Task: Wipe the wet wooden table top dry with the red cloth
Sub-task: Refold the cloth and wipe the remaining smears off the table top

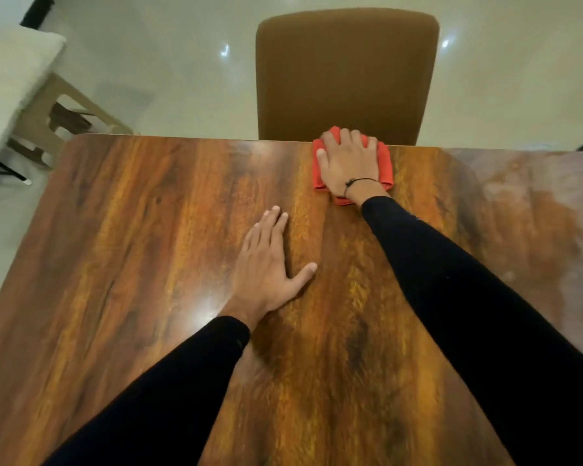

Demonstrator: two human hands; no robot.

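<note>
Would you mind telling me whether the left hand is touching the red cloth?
Apart. The head view shows the left hand flat on the table top, with bare wood between it and the red cloth under the right hand.

One head-worn wide-angle view looks steeply down and forward, close over the table top [148,264]; no second view

Dim warm light, glare on the table top [212,302], motion blur low, edges bowed.

red cloth [385,163] | folded, flat at far table edge | table top [148,247] glossy wood
</note>
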